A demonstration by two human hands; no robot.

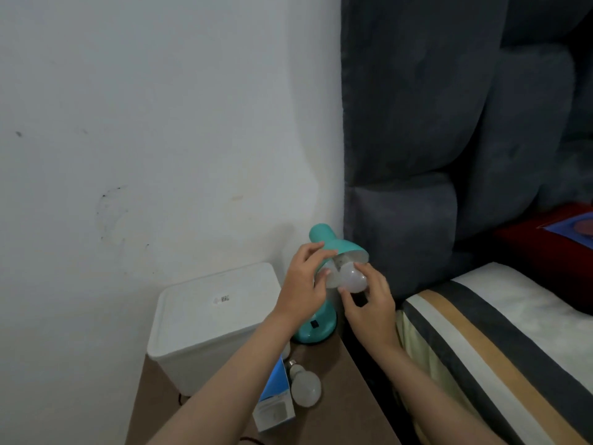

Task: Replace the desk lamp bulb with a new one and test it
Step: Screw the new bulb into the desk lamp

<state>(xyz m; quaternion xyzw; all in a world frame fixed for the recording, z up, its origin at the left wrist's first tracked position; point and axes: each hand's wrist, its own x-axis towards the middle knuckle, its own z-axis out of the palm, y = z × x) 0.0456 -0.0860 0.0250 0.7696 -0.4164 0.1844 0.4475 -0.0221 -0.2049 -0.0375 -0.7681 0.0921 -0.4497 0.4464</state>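
A teal desk lamp stands at the back of a brown bedside table. Its shade tilts toward me. My left hand grips the rim of the shade. My right hand holds a white bulb by its globe at the mouth of the shade, fingers curled around it. Whether the bulb's base sits in the socket is hidden. A second white bulb lies loose on the table, next to a blue and white bulb box.
A white lidded bin stands on the left of the table against the white wall. A grey padded headboard and a bed with striped bedding fill the right side. A dark cord trails by the bin.
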